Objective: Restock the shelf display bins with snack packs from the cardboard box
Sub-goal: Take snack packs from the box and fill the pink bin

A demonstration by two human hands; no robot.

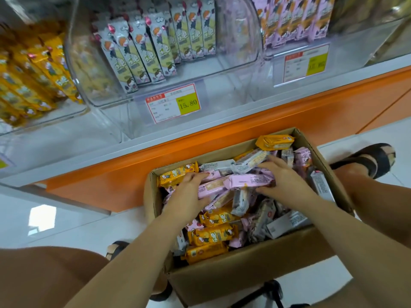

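cardboard box (pixel 244 276) open on the white floor (pixel 66 218), against the orange shelf base (pixel 111 174); loose heap of snack packs (pixel 262 218) inside. both hands are in the box. right hand (pixel 282 181): fingers over and thumb under the right end of the top pink pack (pixel 249 181), whose long axis runs left-right, near level. left hand (pixel 189 192): fingers curled over and thumb below a second pink pack (pixel 213 188) on the same axis, left end hidden by the hand. heap packs point every way. at least five yellow packs (pixel 211 236) show; pink and grey ones overlap too much to count. shelf above holds three clear bins. left bin (pixel 75 112): yellow shelf packs (pixel 33 74) leaning, cut off by the frame edge. middle bin (pixel 233 63): grey shelf packs (pixel 142 52) upright, long axis vertical, two rows, at least eight. right bin (pixel 344 47): pink shelf packs (pixel 295 18), tops cut off. two price tags: first tag (pixel 172 103) reads 15.80, second tag (pixel 305 63) too blurred to read.
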